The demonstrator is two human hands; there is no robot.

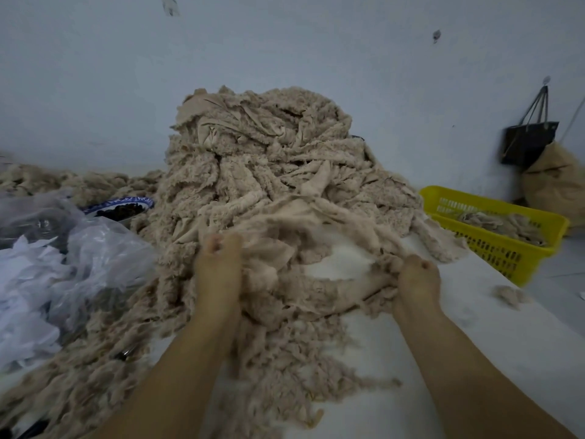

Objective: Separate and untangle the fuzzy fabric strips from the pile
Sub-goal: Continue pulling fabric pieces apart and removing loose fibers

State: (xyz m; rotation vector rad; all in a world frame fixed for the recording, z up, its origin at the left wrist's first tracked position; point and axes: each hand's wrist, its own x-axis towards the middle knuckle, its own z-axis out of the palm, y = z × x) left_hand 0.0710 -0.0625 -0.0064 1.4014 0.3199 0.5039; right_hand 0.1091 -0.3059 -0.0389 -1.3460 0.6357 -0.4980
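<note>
A tall pile of beige fuzzy fabric strips (262, 160) rises against the wall at the middle of the white table (411, 391). At its front foot, my left hand (218, 267) is closed on a bunch of strips. My right hand (418, 277) grips another part of the same tangle further right. A fuzzy strip (335, 217) arches between the two hands, with bare table showing under it. More loose strips (278, 359) trail toward me between my forearms.
A yellow plastic basket (512, 258) with a few strips stands at the right table edge. Crumpled clear plastic bags (79, 258) and white scraps lie at the left, a blue-rimmed bowl (123, 207) behind them. A dark bag (528, 141) hangs on the wall. A small fluff tuft (509, 294) lies near the basket.
</note>
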